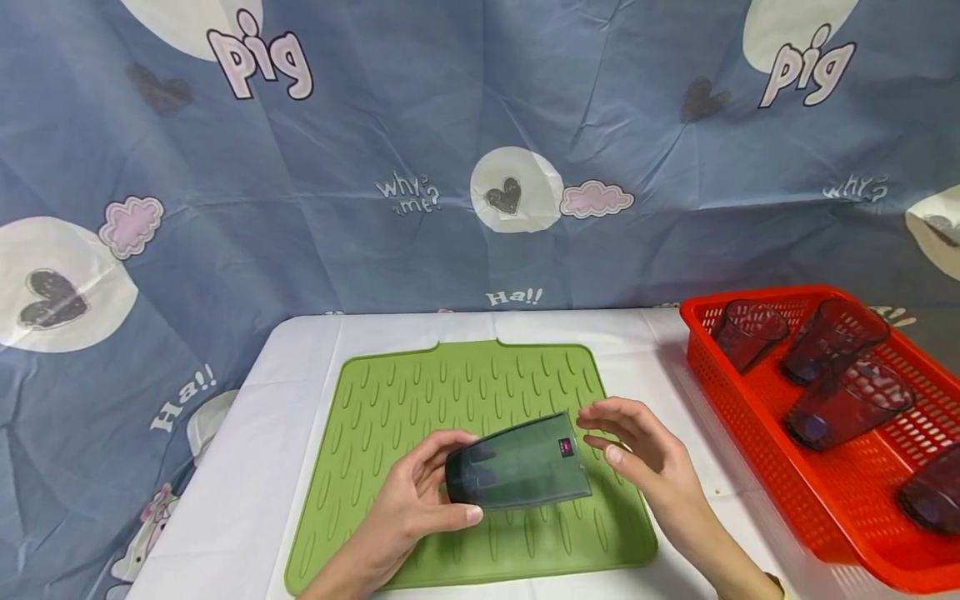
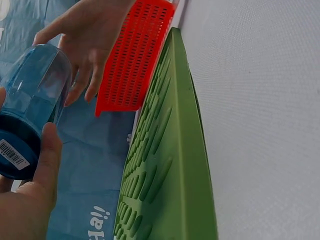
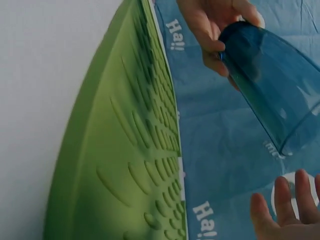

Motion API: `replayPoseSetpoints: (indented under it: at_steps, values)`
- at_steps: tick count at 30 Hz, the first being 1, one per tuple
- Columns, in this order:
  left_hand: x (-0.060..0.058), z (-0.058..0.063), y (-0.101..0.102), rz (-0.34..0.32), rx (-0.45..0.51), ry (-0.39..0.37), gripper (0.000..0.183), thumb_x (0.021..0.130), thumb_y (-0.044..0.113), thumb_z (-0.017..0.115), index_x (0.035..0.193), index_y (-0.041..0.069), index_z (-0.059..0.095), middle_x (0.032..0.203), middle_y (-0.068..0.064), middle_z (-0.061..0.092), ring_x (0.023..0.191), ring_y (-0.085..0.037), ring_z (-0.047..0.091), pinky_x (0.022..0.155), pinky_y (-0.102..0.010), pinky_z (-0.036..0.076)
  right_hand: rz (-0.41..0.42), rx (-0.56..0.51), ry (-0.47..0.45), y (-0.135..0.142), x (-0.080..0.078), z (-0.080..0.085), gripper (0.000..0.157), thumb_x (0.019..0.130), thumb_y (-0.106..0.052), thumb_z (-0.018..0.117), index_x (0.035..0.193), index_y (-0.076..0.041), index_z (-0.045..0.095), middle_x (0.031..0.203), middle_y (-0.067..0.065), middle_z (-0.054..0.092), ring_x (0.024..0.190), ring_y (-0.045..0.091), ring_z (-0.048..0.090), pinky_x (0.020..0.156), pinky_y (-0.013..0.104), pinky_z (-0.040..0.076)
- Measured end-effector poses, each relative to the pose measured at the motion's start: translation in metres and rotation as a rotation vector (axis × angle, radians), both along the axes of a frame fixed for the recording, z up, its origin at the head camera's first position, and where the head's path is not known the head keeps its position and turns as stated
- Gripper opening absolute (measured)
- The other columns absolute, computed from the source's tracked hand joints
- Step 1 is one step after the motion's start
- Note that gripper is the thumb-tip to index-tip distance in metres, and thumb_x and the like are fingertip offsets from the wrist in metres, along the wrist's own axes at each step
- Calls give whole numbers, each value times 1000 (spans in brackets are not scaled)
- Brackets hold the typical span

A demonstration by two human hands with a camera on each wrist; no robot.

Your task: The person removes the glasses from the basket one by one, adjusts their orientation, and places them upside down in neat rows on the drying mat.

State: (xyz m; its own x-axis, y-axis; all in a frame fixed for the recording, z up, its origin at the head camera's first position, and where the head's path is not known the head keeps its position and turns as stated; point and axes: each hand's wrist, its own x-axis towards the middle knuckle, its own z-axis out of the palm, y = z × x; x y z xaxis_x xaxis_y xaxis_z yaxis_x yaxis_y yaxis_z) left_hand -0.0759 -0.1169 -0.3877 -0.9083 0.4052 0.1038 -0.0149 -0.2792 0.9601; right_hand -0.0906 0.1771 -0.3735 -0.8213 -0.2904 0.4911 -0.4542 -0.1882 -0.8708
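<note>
Above the green mat [image 1: 390,417], my left hand [image 1: 416,496] grips a dark tinted drinking glass [image 1: 517,467] around its base. The glass lies tilted on its side, its rim toward the right, with a small dark label near the rim. In the left wrist view a barcode sticker [image 2: 12,155] shows on the glass's base. My right hand [image 1: 648,458] is beside the rim, fingers loosely bent and apart from the glass, holding nothing. In the right wrist view the right fingertips [image 3: 282,192] are below the rim.
A red perforated basket [image 1: 757,450] stands on the right of the white table [image 1: 247,467]. Several similar tinted glasses, among them one glass [image 1: 750,325] at the back, lie tilted inside it. A blue printed cloth [image 1: 420,108] hangs behind the table.
</note>
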Motion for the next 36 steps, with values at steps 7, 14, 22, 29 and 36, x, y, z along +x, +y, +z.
replayPoseSetpoints:
  at_steps: [7,14,22,29,36]
  values:
    - [0,0,-1,-2,-1,36,65,76,-8,75,134,-5,47,133,-23,48,120,-30,52,99,-37,49,-85,62,-68,10,-5,2,36,95,12,50,130,12,46,125,28,54,118,35,55,98,42,49]
    - [-1,-1,-3,14,11,45,66,76,-9,75,134,-6,45,133,-24,49,120,-29,52,97,-35,50,-162,95,-117,24,-13,3,38,95,9,55,132,9,46,127,21,57,120,32,55,98,38,49]
    - [-2,-1,-4,15,-6,18,67,75,-9,76,135,-4,46,134,-23,48,121,-30,51,96,-37,51,-203,85,-100,34,-18,5,37,95,8,56,131,9,47,126,20,59,119,30,57,98,34,49]
    - [-4,-1,-6,27,-20,5,68,74,-9,77,134,-4,46,134,-23,47,121,-30,50,97,-39,50,-217,102,-128,38,-20,6,37,96,5,57,132,8,48,126,18,59,118,27,58,98,33,49]
    - [-6,1,-8,37,-55,-22,69,73,-9,77,134,-2,46,135,-22,45,121,-31,50,95,-39,52,-267,126,-59,42,-22,4,41,92,11,59,131,9,48,125,15,59,117,25,57,97,29,48]
